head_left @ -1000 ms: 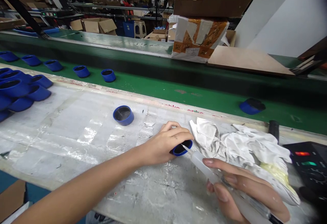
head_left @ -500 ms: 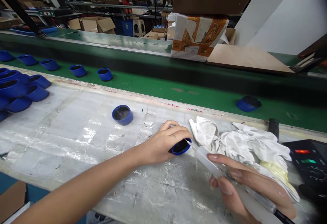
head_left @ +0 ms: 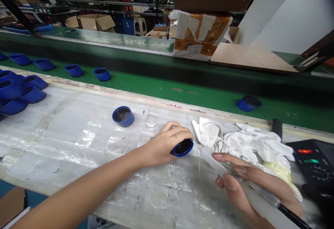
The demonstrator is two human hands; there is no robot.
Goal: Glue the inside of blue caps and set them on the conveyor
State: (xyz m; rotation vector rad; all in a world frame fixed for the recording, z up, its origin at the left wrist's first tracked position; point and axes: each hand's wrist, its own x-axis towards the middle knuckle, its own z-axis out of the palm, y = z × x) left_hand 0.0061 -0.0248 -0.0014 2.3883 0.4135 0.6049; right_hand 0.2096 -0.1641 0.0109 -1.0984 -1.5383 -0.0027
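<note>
Pale plastic film, creased and shiny, covers the worktop (head_left: 86, 149), whose far edge runs along a green belt (head_left: 146, 86). Right of the worktop's middle, between its far and near edges, is a blue ring (head_left: 183, 148) with a dark inside, tilted so that its mouth faces the near edge; whether it rests on the film cannot be told. Clamped on it is the left hand (head_left: 167, 143), back up, fingers curled over the top, thumb hidden. Fingers and thumb of the right hand (head_left: 271, 183) are closed round a white tool (head_left: 211, 159) with a black cord (head_left: 289, 213) at its rear; the tool's front end points at the ring's mouth, just beside the rim. Behind that hand lies a crumpled white cloth (head_left: 253, 142), reaching toward the far edge. A black box (head_left: 313, 166) with red and green lit switches stands at the worktop's right end. Left of the left hand, nearer the far edge, a second ring (head_left: 123, 117) sits alone, and a pile of rings (head_left: 22, 91) fills the far left corner. More rings stand in a row on the belt's left, with another (head_left: 247, 103) well apart at its right. Beyond the belt is a taped carton (head_left: 200, 36).
</note>
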